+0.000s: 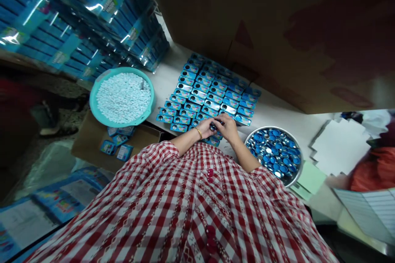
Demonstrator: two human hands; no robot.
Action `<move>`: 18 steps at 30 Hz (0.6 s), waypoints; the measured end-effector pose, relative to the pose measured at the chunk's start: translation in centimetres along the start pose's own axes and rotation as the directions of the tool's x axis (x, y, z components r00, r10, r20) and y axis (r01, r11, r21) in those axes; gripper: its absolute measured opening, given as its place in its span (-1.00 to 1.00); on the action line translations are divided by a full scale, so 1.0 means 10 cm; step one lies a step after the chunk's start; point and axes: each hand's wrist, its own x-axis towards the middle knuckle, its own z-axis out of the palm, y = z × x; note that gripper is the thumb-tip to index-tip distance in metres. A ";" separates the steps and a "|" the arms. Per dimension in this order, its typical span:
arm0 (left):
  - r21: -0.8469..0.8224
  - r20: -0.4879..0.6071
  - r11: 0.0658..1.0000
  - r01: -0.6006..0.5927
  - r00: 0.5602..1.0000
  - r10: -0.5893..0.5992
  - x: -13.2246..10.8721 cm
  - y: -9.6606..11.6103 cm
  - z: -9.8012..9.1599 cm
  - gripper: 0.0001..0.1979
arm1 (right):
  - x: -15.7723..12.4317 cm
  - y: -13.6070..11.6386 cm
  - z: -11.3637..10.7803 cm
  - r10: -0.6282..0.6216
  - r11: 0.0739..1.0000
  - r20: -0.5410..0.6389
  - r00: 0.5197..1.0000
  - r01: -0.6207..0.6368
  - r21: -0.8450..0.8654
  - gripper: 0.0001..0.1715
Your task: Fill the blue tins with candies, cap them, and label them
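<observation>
My left hand [205, 128], with a gold bangle at its wrist, and my right hand [226, 126] come together low over the near edge of a block of small blue boxes [212, 98]. Between their fingertips is a small, dark, shiny round piece [212, 126]; its exact kind is too small to make out. Both hands are closed on it, partly covering it. The blue boxes lie in several rows, many with a dark round spot at one end. Beside my right forearm sits a metal bowl [298, 148] full of small round blue and silver pieces.
A turquoise basin [92, 98] of small white pellets stands left, above an open carton [88, 141] with blue packs. Wrapped blue stacks [77, 20] rise behind it. A large cardboard box [247, 28] blocks the far side. White card [339, 146] lies right.
</observation>
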 end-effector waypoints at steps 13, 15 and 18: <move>0.109 0.028 0.992 -0.059 0.998 0.056 0.03 -0.04 -0.07 -0.71 | 0.18 0.18 0.02 0.255 0.963 0.049 0.966 -0.258 0.073 -0.77; 0.070 0.110 0.997 -0.044 0.993 0.036 0.02 0.03 -0.10 -0.84 | 0.33 0.30 -0.07 0.289 0.957 -0.032 0.957 -0.289 0.001 -0.78; 0.032 0.168 0.995 -0.099 0.982 0.092 -0.01 0.11 -0.14 -0.78 | 0.62 0.39 -0.19 0.327 0.910 -0.067 0.943 -0.334 -0.248 -0.79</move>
